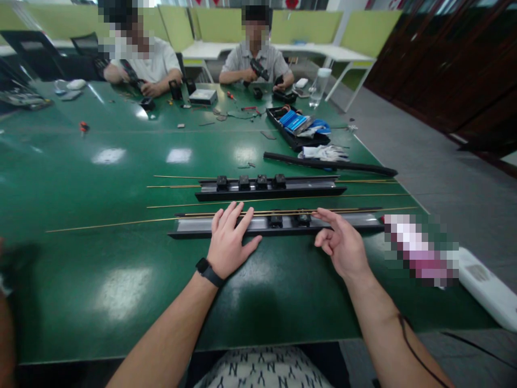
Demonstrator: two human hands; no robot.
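Note:
My left hand (232, 240) lies palm down with fingers spread across the nearer black channel (194, 235), which has a silvery inside. Its fingertips rest on or just above thin brass-coloured rods (278, 213) lying lengthwise over the channel. Further right, my right hand (343, 245) has its index finger stretched to the rods and its other fingers partly bent. I see no object gripped in it. Small black blocks (276, 219) sit in the channel between my hands. Part of the channel is hidden under my left hand.
Behind lies a second channel (270, 195) with several black blocks and loose rods around it. Beyond it are a black strip (331, 163), gloves (323, 153) and a black tray (278, 126). Two people work across the green table (133, 291); a white device (487, 288) lies right.

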